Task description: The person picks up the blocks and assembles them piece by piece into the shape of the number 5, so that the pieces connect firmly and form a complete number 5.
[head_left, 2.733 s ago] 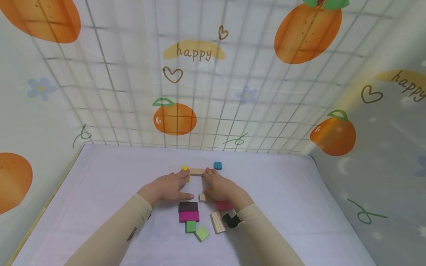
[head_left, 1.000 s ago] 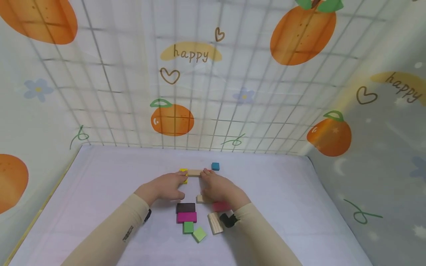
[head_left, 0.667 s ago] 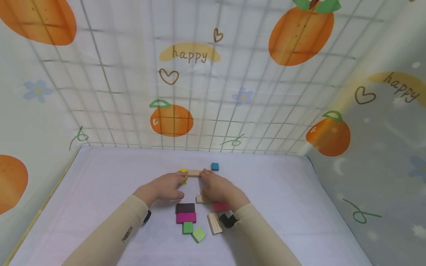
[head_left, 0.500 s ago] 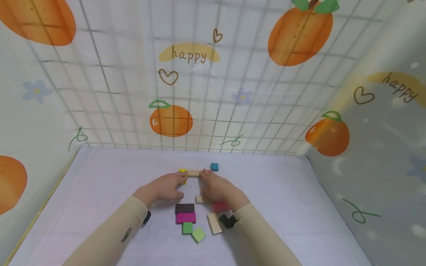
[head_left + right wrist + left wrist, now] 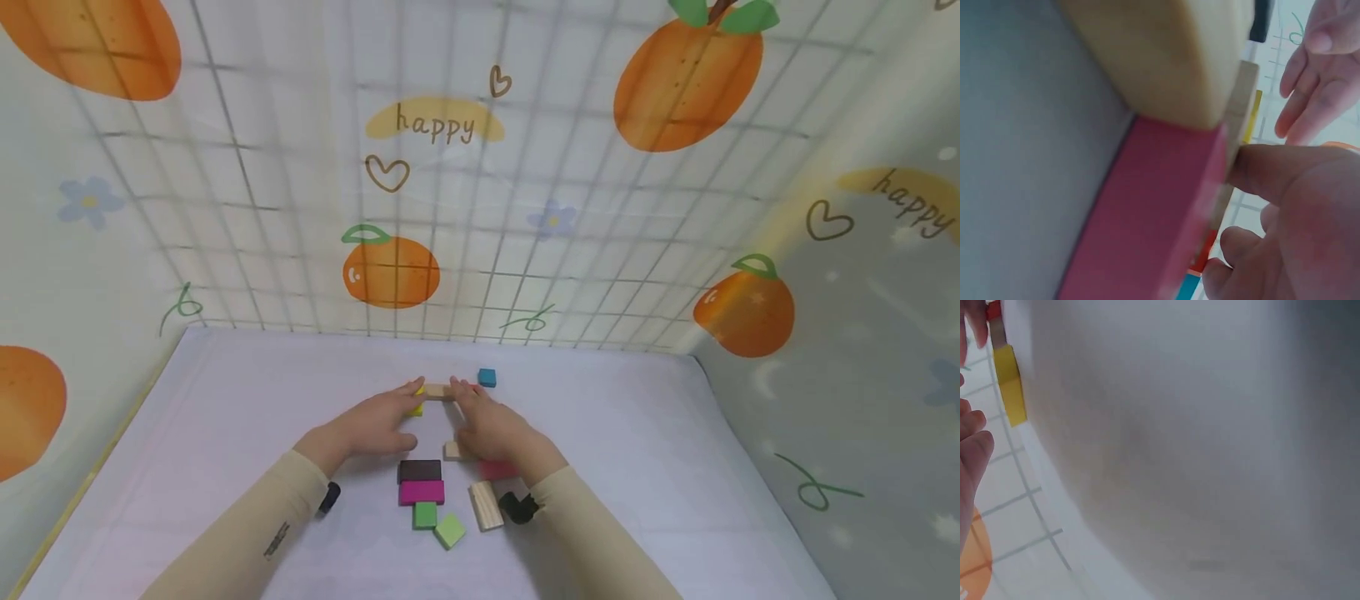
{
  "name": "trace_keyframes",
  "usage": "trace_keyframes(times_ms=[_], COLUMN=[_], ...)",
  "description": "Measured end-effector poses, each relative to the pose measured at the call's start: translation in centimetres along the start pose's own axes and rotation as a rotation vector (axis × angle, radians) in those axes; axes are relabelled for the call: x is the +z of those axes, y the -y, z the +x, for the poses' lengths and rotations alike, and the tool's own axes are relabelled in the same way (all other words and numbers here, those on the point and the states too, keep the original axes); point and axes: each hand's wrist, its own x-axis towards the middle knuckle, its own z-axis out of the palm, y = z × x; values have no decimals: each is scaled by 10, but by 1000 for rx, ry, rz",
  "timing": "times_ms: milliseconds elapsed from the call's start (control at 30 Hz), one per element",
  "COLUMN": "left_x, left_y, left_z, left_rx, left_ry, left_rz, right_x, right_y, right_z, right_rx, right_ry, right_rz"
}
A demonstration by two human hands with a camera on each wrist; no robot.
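Note:
My left hand point(image 5: 375, 421) hovers with fingers extended over a yellow block point(image 5: 416, 412), which lies on the table and is partly covered in the head view. In the left wrist view a gap shows between the fingers and the yellow block point(image 5: 1010, 387). My right hand point(image 5: 491, 425) reaches over a mostly hidden red block point(image 5: 475, 388), fingers loose and holding nothing. A plain wooden block point(image 5: 437, 392) lies between the yellow and red ones. Beneath my right thumb is a pale wooden block point(image 5: 452, 451); a pinkish-red block point(image 5: 1135, 212) sits under the right wrist.
A blue block point(image 5: 487, 377) lies behind the red one. Nearer the body are a dark brown block point(image 5: 420, 472), a magenta block point(image 5: 422, 492), a green block point(image 5: 424, 515), a light green block point(image 5: 450, 531) and a wood-grained block point(image 5: 486, 505). A patterned curtain point(image 5: 450, 208) stands behind.
Both hands have shifted slightly, their fingertips lifting a little off the blocks. The blocks keep their arrangement; the head view itself drifts slightly.

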Motion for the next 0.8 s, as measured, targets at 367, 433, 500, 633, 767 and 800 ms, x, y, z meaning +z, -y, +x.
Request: trace_keyframes(times_ms=[367, 433, 500, 633, 767, 800], left_x=[11, 12, 13, 16, 21, 23], left_y=[-9, -14, -20, -31, -36, -36], left_z=[-31, -40, -47, -61, -69, -70], left_rx=[-14, -5, 24, 113, 134, 130], left_ry=[-21, -19, -7, 51, 95, 95], left_rz=[-47, -51, -48, -20, 23, 37], right_x=[8, 7, 6, 5, 5, 5], right_y=[-2, -2, -2, -3, -4, -4], right_z=[-4, -5, -8, -14, -22, -24], right_rx=[-55, -66, -68, -94, -126, -128], right_ry=[-51, -66, -80, -97, -95, -94], right_rz=[-60, -65, -57, -30, -2, 2])
